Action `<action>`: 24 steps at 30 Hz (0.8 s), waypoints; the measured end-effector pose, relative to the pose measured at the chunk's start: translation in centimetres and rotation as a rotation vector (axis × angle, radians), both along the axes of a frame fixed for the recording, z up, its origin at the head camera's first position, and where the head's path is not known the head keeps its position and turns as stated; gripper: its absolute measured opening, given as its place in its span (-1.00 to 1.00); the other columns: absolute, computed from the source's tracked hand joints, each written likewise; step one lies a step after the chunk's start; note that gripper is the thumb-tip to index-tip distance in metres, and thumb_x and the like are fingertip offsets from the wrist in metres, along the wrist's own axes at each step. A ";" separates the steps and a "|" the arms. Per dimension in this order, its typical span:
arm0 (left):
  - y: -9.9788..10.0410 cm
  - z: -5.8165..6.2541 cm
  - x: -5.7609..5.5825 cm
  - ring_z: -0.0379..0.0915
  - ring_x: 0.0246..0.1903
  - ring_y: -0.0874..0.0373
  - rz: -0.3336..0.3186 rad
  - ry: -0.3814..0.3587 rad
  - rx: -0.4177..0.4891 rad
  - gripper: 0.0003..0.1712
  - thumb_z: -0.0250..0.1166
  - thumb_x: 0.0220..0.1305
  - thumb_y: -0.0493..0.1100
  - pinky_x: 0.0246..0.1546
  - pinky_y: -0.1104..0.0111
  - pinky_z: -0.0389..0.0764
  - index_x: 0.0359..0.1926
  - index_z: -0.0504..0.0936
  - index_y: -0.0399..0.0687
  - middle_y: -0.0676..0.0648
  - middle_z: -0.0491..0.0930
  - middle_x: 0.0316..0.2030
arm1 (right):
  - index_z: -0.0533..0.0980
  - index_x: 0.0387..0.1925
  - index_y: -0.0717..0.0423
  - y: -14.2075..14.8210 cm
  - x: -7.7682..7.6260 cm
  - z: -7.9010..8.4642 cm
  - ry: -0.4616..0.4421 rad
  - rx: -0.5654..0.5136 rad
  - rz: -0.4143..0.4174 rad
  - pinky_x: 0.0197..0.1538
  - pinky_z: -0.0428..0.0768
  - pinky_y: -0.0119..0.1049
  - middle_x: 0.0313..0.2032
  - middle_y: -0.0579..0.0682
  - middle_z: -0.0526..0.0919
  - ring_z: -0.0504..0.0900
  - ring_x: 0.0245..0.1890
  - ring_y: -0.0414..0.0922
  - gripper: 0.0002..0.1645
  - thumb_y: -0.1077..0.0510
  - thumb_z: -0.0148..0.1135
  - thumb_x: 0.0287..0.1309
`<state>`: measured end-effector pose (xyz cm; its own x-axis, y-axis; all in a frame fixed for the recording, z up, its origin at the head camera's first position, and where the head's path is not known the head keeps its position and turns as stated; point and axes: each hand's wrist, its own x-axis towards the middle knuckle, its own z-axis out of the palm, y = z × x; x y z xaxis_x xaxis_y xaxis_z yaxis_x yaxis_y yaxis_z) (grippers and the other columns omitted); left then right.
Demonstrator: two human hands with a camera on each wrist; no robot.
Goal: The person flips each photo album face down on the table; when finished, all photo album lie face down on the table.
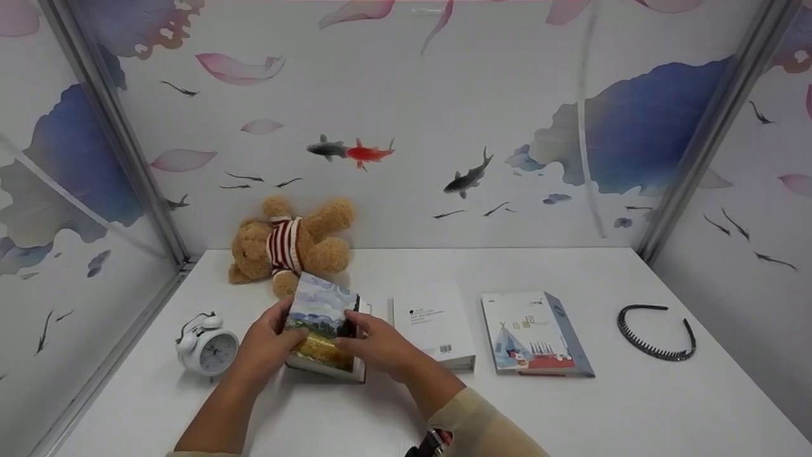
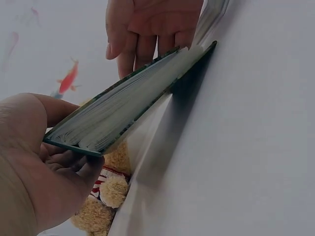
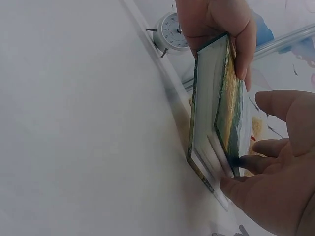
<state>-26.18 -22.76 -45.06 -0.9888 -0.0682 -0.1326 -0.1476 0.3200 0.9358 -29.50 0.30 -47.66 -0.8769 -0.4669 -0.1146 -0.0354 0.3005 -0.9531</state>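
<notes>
A hardcover book [image 1: 320,327] with a painted landscape cover is held tilted above the white table. My left hand [image 1: 269,339] grips its left side, thumb on the front cover and fingers underneath, as the left wrist view shows with the page block [image 2: 118,105]. On the opposite side, my right hand [image 1: 380,343] touches the book's right edge with its fingertips. In the right wrist view those fingers [image 3: 251,189] reach the cover's edge, with the thumb spread apart from it. The front cover stands slightly away from the pages there.
A brown teddy bear [image 1: 288,244] lies behind the book. To the left stands a white alarm clock [image 1: 209,349]. On the right are a white book [image 1: 431,324], a book with a tent picture [image 1: 533,333] and a black headband [image 1: 656,349]. Printed panels enclose the table [image 1: 634,412].
</notes>
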 end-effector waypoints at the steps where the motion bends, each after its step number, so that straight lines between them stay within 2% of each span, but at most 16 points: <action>1: 0.1 0.1 0.0 -0.05 0.72 -0.14 -0.003 0.003 0.018 -0.06 0.30 0.48 -0.14 0.68 -0.11 0.16 0.73 0.05 0.07 -0.11 0.07 0.72 | 0.27 0.65 -0.19 0.0 0.0 0.1 0.002 0.007 -0.003 0.59 0.36 0.24 0.66 0.07 0.25 0.17 0.68 0.24 -0.12 -0.17 0.37 0.42; 6: 0.9 0.8 0.5 -0.15 0.74 -0.12 -0.043 0.034 0.121 -0.13 0.22 0.51 -0.14 0.69 -0.09 0.14 0.72 0.10 0.10 -0.07 0.01 0.74 | 0.28 0.64 -0.27 0.1 0.1 1.1 -0.025 -0.047 0.005 0.60 0.38 0.20 0.63 -0.06 0.32 0.21 0.68 0.15 -0.16 -0.18 0.34 0.45; 13: 2.5 2.0 1.3 -0.08 0.73 -0.03 -0.126 0.130 0.223 -0.36 0.04 0.67 -0.04 0.69 -0.08 0.11 0.67 0.22 0.13 -0.02 0.10 0.71 | 0.20 0.66 -0.40 0.6 0.3 3.2 -0.072 -0.254 0.060 0.64 0.30 0.22 0.62 -0.20 0.33 0.28 0.66 0.04 -0.15 -0.19 0.30 0.48; 16: 3.2 2.3 1.5 -0.01 0.72 -0.03 -0.150 0.167 0.232 -0.38 0.03 0.69 -0.06 0.69 -0.07 0.11 0.66 0.24 0.12 -0.02 0.14 0.70 | 0.16 0.68 -0.35 0.8 0.6 4.1 -0.051 -0.331 0.087 0.64 0.29 0.21 0.64 -0.18 0.29 0.27 0.67 0.04 -0.14 -0.17 0.28 0.51; 20: 3.7 2.4 1.7 0.06 0.70 0.02 -0.160 0.196 0.233 -0.39 0.07 0.66 -0.15 0.66 -0.05 0.18 0.64 0.30 0.15 0.00 0.19 0.68 | 0.11 0.71 -0.18 1.0 1.1 5.0 -0.017 -0.413 0.107 0.61 0.39 0.09 0.68 -0.07 0.22 0.30 0.66 0.05 -0.11 -0.13 0.25 0.54; 24: 4.0 2.3 1.9 0.11 0.68 0.06 -0.163 0.223 0.238 -0.34 0.16 0.60 -0.23 0.59 0.00 0.33 0.62 0.33 0.16 0.03 0.24 0.66 | 0.09 0.72 -0.10 1.1 1.4 5.4 -0.016 -0.442 0.071 0.52 0.51 0.02 0.67 0.02 0.21 0.33 0.63 0.08 -0.05 -0.09 0.31 0.50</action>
